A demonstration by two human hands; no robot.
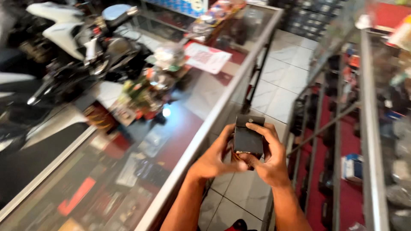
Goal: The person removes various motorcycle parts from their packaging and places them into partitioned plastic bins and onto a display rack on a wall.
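Note:
I hold a small black box [248, 137] upright in front of me with both hands, over a tiled floor. My left hand [216, 157] grips its left side and bottom, thumb across the lower front. My right hand [269, 158] wraps the right side, with fingers curled over the front and top edge. A bit of yellow-brown material shows under the box, between my hands. The picture is blurred by motion.
A glass display counter [192, 107] with a metal edge runs along my left, with papers and small packets on top and goods inside. A motorbike [72, 47] stands beyond it. On my right is a glass showcase [368, 128] with red shelves. White floor tiles [282, 77] lie between them.

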